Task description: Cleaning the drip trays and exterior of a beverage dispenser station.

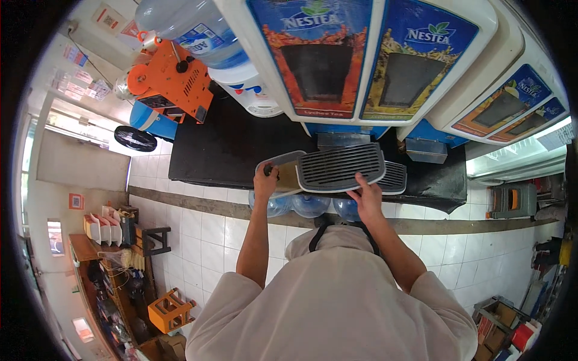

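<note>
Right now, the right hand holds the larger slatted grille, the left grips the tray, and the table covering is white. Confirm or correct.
No: the table covering is black, as the head view shows. The right hand holds the larger slatted grille and the left hand grips the tray.

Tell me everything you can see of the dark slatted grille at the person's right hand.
The dark grey grille looks like plastic, with rounded corners, a paler rim and narrow parallel slots. It sits slightly askew, overlapping a shallow tray and a second grille in view. The right hand holds its near right edge.
</note>
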### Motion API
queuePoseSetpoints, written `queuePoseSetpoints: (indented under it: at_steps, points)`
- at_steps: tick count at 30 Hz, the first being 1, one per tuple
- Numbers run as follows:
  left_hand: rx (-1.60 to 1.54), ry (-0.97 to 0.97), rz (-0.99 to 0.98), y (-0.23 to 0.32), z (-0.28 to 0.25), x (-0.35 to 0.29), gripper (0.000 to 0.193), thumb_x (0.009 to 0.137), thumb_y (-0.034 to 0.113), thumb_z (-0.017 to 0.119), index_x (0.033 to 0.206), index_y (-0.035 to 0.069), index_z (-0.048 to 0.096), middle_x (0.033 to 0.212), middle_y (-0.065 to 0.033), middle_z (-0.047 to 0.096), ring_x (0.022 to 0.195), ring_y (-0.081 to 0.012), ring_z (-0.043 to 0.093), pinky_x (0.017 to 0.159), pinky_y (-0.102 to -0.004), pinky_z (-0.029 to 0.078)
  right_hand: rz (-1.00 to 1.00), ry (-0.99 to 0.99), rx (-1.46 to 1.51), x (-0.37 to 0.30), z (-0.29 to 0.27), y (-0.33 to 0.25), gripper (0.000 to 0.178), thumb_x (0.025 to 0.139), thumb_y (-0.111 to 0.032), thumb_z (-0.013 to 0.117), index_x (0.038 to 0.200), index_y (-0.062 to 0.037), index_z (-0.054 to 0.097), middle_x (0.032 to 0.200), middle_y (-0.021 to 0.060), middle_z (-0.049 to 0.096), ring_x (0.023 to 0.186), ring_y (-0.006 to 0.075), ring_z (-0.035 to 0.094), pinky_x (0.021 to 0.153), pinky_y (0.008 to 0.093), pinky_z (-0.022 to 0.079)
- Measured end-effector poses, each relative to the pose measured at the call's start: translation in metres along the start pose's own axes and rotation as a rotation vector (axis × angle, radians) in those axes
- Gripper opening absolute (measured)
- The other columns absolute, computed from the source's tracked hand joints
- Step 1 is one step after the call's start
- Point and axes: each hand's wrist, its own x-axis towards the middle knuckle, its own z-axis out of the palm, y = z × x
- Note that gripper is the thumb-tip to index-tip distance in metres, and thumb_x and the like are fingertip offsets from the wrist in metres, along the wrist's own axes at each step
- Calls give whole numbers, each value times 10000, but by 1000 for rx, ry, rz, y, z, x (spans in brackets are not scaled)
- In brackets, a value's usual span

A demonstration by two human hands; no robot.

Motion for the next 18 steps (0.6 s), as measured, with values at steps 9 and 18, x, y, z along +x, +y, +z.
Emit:
queuePoseSetpoints:
  at_steps: [9,18]
  points:
    - [32,-80,28,-12,-8,11,319,767,140,622,1077,65,621,1033,-168,631,969,-311,611,831,-370,479,-398,-53,-329,28,71,46,450,750,-121,744,1077,-18,452,986,85,599,892,168,588,752,297,489]
    - [27,-144,41,-18,-3,7,393,751,166,624,1132,69,600,1047,-188,628,1002,-323,598,853,-378,473,-695,-187,-682,17,100,58,542,687,-107,774,1098,29,448,1058,157,542,955,237,574,810,351,494]
